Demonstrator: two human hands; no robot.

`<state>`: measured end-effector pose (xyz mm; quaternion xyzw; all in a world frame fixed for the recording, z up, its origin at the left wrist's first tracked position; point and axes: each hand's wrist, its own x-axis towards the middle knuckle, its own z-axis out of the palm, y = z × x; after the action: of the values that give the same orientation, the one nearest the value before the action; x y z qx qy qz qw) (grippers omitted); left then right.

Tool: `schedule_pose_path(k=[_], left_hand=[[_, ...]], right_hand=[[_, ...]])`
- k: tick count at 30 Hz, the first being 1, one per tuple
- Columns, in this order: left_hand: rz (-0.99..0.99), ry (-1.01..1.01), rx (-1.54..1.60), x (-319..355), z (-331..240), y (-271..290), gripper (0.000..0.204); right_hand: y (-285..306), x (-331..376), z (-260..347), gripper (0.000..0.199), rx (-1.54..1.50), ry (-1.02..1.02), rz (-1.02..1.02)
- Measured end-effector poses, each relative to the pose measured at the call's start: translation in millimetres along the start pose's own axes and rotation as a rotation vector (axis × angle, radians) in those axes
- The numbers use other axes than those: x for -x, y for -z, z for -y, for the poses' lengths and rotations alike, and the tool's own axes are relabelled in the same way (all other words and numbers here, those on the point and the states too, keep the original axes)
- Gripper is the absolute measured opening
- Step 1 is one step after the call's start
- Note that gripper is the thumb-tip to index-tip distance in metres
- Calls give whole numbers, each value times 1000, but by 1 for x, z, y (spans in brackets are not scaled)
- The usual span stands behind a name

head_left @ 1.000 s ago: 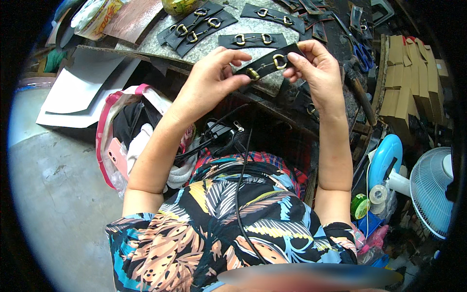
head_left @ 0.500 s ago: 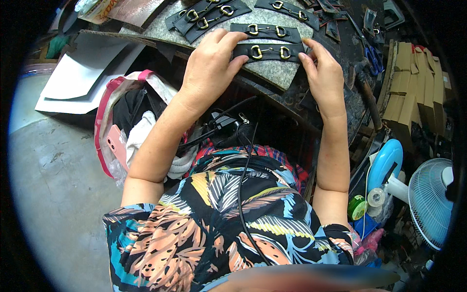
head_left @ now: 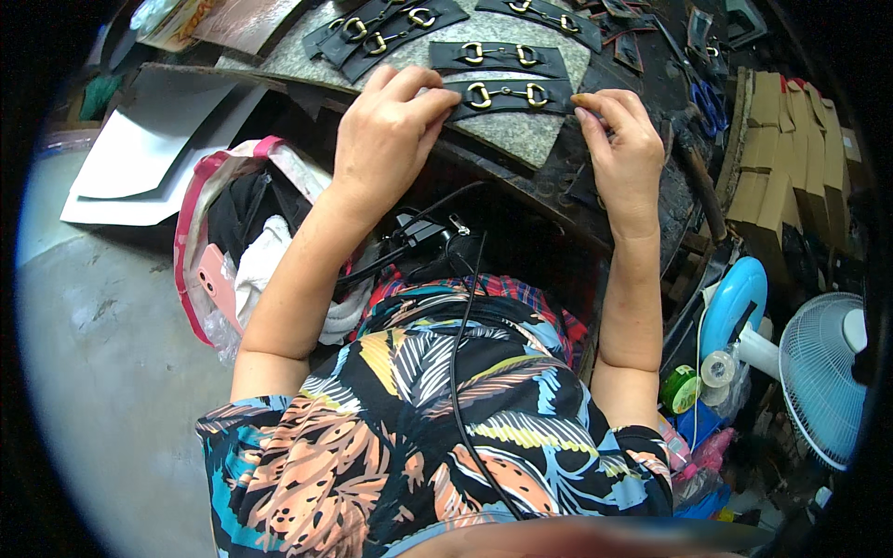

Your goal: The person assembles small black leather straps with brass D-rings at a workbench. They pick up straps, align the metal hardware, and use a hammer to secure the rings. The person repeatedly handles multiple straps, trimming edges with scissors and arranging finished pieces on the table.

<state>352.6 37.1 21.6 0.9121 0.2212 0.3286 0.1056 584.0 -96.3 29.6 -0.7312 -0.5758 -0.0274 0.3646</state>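
A black leather strap with a brass-coloured horsebit buckle [head_left: 508,94] lies along the near edge of a grey speckled stone slab [head_left: 521,139]. My left hand [head_left: 386,135] pinches at its left end, fingers closed and the thumb mostly hidden behind them. At the strap's right end, the thumb and forefinger of my right hand [head_left: 625,139] come together in a pinch. Just beyond lies a matching strap [head_left: 500,61], separate from the one between my hands. More such straps [head_left: 395,39] lie grouped at the slab's far left, and another strap [head_left: 544,22] is at the far right.
White sheets [head_left: 149,149] lie left of the slab, above a pink-rimmed bag [head_left: 189,242] with a pink phone [head_left: 216,277]. Blue-handled scissors [head_left: 712,112] rest on the dark bench at right. Cardboard pieces [head_left: 772,167] and a fan [head_left: 823,377] stand farther right.
My left thumb and fingers, earlier spread across the strap's left end, have drawn together there. My right thumb and forefinger have closed toward each other at its right end. The whole view has shifted slightly.
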Motion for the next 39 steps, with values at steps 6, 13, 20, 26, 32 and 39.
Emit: schedule_pose_path(k=[6, 13, 20, 26, 32, 39], left_hand=[[1, -26, -23, -4, -1, -1, 19], [-6, -82, -58, 2, 3, -2, 16], [-102, -126, 1, 6, 11, -7, 13], [-96, -95, 26, 6, 12, -8, 16], [-74, -123, 22, 6, 14, -7, 20], [-50, -124, -28, 4, 12, -3, 20]], right_hand=[[2, 0, 1, 9, 49, 2, -34], [-4, -3, 9, 14, 271, 187, -11], [-12, -15, 24, 19, 183, 194, -82], [-44, -27, 44, 18, 59, 344, 101], [-53, -32, 44, 12, 51, 360, 82], [-51, -29, 42, 10, 32, 385, 68]])
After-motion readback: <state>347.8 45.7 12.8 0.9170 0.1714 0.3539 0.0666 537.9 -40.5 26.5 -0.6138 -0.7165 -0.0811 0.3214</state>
